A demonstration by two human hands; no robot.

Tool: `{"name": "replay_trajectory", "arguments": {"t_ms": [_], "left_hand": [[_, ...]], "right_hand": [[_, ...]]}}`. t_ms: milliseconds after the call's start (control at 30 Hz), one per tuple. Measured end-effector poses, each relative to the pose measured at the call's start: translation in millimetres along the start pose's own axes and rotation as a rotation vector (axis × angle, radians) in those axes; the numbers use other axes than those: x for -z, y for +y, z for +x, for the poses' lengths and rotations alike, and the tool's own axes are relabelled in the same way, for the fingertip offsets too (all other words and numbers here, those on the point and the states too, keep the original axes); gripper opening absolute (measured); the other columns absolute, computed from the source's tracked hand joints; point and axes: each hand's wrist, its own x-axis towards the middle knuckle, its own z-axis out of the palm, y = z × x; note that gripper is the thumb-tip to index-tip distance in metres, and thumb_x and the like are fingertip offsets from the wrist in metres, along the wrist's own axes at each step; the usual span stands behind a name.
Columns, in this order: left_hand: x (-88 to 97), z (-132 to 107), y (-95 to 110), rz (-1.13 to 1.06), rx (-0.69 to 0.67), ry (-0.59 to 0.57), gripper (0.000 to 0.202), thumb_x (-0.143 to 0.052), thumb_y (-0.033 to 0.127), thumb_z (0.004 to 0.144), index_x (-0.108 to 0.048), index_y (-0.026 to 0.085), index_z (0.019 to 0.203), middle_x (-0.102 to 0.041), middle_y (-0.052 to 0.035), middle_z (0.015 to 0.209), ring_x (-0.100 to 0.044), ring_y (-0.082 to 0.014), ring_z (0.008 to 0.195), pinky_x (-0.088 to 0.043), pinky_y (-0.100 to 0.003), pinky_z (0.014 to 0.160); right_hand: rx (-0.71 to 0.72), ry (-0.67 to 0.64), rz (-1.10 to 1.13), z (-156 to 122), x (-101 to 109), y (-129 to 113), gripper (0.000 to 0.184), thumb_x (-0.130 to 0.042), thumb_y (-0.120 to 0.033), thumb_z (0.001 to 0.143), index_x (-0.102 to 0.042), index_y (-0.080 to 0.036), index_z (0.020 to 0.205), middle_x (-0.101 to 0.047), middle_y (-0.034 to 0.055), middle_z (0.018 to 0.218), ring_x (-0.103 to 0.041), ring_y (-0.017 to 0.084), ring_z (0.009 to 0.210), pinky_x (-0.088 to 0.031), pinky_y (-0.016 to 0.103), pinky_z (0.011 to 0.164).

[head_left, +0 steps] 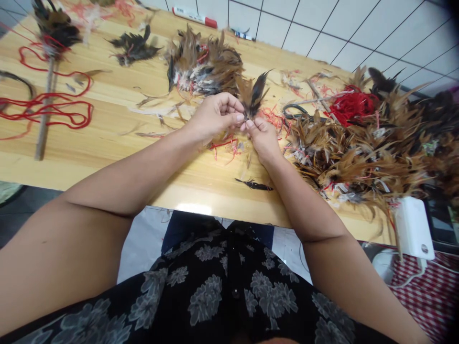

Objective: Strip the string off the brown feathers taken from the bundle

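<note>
Both hands meet over the middle of a wooden table (pixel 107 148). My left hand (pixel 215 114) is closed, its fingertips pinching the base of a small bunch of brown and black feathers (pixel 254 93). My right hand (pixel 263 136) is closed too, pinching the same bunch from below, fingertips against the left hand's. The feathers fan upward from the pinch. Red thread scraps (pixel 224 145) lie on the table just under the hands.
A large heap of brown feathers (pixel 362 153) with a ball of red thread (pixel 351 105) fills the right. Another feather pile (pixel 204 64) lies behind the hands. Scissors (pixel 297 111), a stick with feathers (pixel 46 86), looped red cord (pixel 53 107), a marker (pixel 195 16), a loose black feather (pixel 253 184).
</note>
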Motion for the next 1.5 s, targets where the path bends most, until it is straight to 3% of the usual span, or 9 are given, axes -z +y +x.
{"name": "replay_trajectory", "arguments": {"t_ms": [167, 333, 433, 667, 800, 1000, 1200, 1367, 1500], "left_hand": [[35.8, 22, -16, 0.132, -0.129, 0.138, 0.035, -0.105, 0.026, 0.083, -0.073, 0.030, 0.093, -0.075, 0.0013, 0.086, -0.068, -0.0217, 0.093, -0.058, -0.039, 0.089], [71.4, 40, -28, 0.379, -0.197, -0.004, 0.028, -0.103, 0.032, 0.079, -0.075, 0.031, 0.086, -0.068, -0.0003, 0.081, -0.059, -0.0242, 0.094, -0.055, -0.037, 0.095], [67.3, 40, -27, 0.571, -0.219, 0.023, 0.019, -0.091, 0.016, 0.080, -0.079, 0.029, 0.084, -0.064, -0.0008, 0.083, -0.052, -0.0223, 0.086, -0.052, -0.039, 0.098], [40.7, 34, -30, 0.514, -0.200, -0.001, 0.028, -0.082, 0.002, 0.082, -0.074, 0.029, 0.081, -0.055, -0.0047, 0.083, -0.057, -0.0338, 0.126, -0.042, -0.048, 0.125], [37.6, 37, -35, 0.597, -0.215, -0.039, 0.037, -0.081, -0.001, 0.079, -0.065, 0.032, 0.071, -0.049, -0.0053, 0.079, -0.059, -0.0382, 0.127, -0.043, -0.049, 0.123], [39.5, 31, -2, 0.755, -0.140, 0.079, 0.052, -0.074, -0.020, 0.089, -0.055, 0.026, 0.077, -0.052, -0.0023, 0.089, -0.053, -0.0248, 0.116, -0.039, -0.041, 0.127], [85.3, 26, 46, 0.963, -0.233, 0.318, 0.039, -0.078, -0.007, 0.098, -0.064, 0.024, 0.079, -0.053, -0.0018, 0.083, -0.057, -0.0244, 0.095, -0.050, -0.040, 0.111], [120.5, 27, 46, 1.030, 0.046, 0.105, 0.036, -0.091, 0.002, 0.093, -0.072, 0.024, 0.073, -0.059, 0.0026, 0.067, -0.053, -0.0200, 0.085, -0.051, -0.029, 0.105], [136.8, 41, 17, 0.850, 0.054, -0.101, 0.041, -0.114, 0.018, 0.077, -0.074, 0.026, 0.075, -0.059, 0.0045, 0.062, -0.057, -0.0223, 0.091, -0.053, -0.028, 0.112]], "right_hand": [[-0.051, 0.089, 0.092, 2, 5, -6, 0.054, -0.074, -0.075, 0.109, -0.064, -0.025, 0.090, -0.052, -0.0016, 0.080, -0.054, 0.016, 0.081, -0.053, 0.031, 0.080], [-0.126, 0.159, 0.197, 4, 6, -15, 0.057, -0.072, -0.076, 0.110, -0.056, -0.027, 0.086, -0.049, -0.0036, 0.077, -0.048, 0.013, 0.074, -0.049, 0.028, 0.072], [-0.135, 0.173, 0.207, 3, 5, -18, 0.059, -0.072, -0.078, 0.108, -0.054, -0.027, 0.085, -0.049, -0.0037, 0.076, -0.049, 0.013, 0.073, -0.050, 0.027, 0.071], [-0.119, 0.171, 0.159, 3, 6, -16, 0.060, -0.069, -0.079, 0.110, -0.052, -0.028, 0.086, -0.050, -0.0032, 0.075, -0.053, 0.013, 0.073, -0.051, 0.026, 0.069], [-0.116, 0.174, 0.166, 3, 6, -14, 0.060, -0.069, -0.081, 0.109, -0.053, -0.028, 0.086, -0.049, -0.0036, 0.074, -0.051, 0.013, 0.072, -0.050, 0.026, 0.067], [-0.087, 0.168, 0.170, 2, 7, -11, 0.064, -0.072, -0.086, 0.105, -0.055, -0.027, 0.085, -0.048, -0.0045, 0.073, -0.049, 0.012, 0.068, -0.047, 0.025, 0.063], [-0.102, 0.183, 0.180, 1, 5, -16, 0.063, -0.072, -0.083, 0.106, -0.052, -0.028, 0.084, -0.048, -0.0045, 0.072, -0.050, 0.012, 0.068, -0.048, 0.025, 0.062], [-0.074, 0.179, 0.205, 2, 5, -14, 0.061, -0.075, -0.080, 0.106, -0.053, -0.027, 0.084, -0.051, -0.0039, 0.073, -0.054, 0.013, 0.072, -0.052, 0.026, 0.066], [-0.056, 0.176, 0.178, 3, 6, -11, 0.061, -0.073, -0.080, 0.107, -0.053, -0.028, 0.083, -0.050, -0.0038, 0.073, -0.051, 0.013, 0.070, -0.050, 0.026, 0.065]]}}
